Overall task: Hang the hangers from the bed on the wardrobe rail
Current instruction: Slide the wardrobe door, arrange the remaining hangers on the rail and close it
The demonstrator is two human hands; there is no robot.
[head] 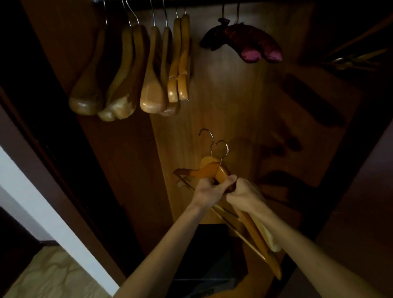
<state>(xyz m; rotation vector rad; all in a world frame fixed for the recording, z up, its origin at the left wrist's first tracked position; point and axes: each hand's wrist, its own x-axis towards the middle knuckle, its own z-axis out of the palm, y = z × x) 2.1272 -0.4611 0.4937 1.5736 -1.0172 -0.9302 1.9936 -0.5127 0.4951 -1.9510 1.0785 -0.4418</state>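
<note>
writing: none readable, no brands or labels on any hanger
landmark: wardrobe rail [136, 1], dark bar at the top edge
held hangers [209, 170]: wooden bunch well below the rail, in front of the wardrobe back panel [223, 102]
held hangers axis: long axes run from upper left down to lower right, one end sticking out left of the hands, the other past the right forearm
hooks [222, 146]: two metal hooks visible, pointing up toward the rail, open side facing left
left hand [205, 191]: fingers curled around the hangers' middle, just below the hooks
right hand [242, 191]: fingers closed over the same bunch, touching the left hand
hung hangers [148, 70]: row of wooden ones on the rail, left part, hanging straight down, broad ends toward camera
padded hanger [242, 42]: dark red fabric, on the rail right of the wooden row, tilted down to the right
dark box [212, 255]: far below the rail, under the forearms, dim, cannot tell what it is
floor [53, 274]: pale, lower left, outside the wardrobe
</note>
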